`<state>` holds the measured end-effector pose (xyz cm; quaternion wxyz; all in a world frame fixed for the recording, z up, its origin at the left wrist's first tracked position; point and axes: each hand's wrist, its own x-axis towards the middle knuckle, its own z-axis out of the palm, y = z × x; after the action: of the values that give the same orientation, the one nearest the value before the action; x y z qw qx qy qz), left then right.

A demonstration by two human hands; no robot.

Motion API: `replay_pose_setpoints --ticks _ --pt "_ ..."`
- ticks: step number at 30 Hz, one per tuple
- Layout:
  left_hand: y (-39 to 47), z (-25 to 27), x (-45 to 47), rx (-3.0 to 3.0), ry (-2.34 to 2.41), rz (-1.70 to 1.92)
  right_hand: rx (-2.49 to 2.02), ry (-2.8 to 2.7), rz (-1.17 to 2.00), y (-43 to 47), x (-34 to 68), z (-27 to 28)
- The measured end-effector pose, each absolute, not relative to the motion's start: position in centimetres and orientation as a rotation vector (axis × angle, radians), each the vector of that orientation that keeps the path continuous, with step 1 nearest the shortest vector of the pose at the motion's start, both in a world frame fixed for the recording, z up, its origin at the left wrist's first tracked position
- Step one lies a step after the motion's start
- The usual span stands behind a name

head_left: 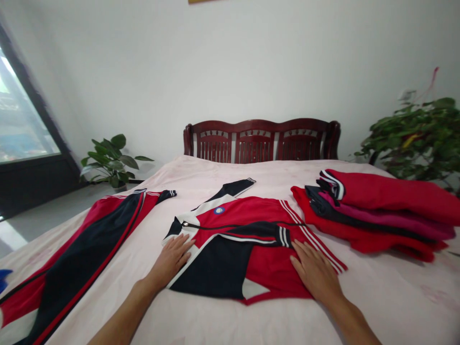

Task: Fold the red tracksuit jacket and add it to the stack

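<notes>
A red, navy and white zip-up jacket point(273, 268) lies spread on the bed, its collar to the left and its striped hem to the right. The near sleeve point(258, 232) is laid across the front, while the far sleeve point(228, 191) stretches out toward the headboard. My left hand point(176, 256) rests flat near the collar and shoulder, fingers extended. On the lower red part by the hem, my right hand point(316, 268) lies flat with fingers spread, close to the striped cuff. Neither hand grasps the cloth.
Another red and navy garment point(89, 244) lies lengthwise on the left of the pink bedsheet point(201, 316). At right is a stack of folded clothes point(388, 206). Behind stand a dark wooden headboard point(255, 139) and leafy plants on both sides point(111, 160) point(417, 134).
</notes>
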<state>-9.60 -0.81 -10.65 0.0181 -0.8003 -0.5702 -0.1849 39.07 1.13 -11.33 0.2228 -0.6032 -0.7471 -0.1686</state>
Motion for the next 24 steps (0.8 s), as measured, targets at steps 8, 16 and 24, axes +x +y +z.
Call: replay_pose_setpoints --ticks 8,16,24 --pt "-1.0 -10.9 -10.2 -2.529 -1.74 -0.561 -1.674 -2.072 -0.444 0.9 38.9 -11.0" --pt "-1.4 -10.1 -10.6 -2.568 -1.91 -0.79 -1.645 -2.051 -0.445 0.9 38.9 -11.2" --pt "-1.9 -9.3 -10.3 -2.602 -1.983 -1.012 -1.532 -2.006 -0.322 1.1 38.7 -11.1"
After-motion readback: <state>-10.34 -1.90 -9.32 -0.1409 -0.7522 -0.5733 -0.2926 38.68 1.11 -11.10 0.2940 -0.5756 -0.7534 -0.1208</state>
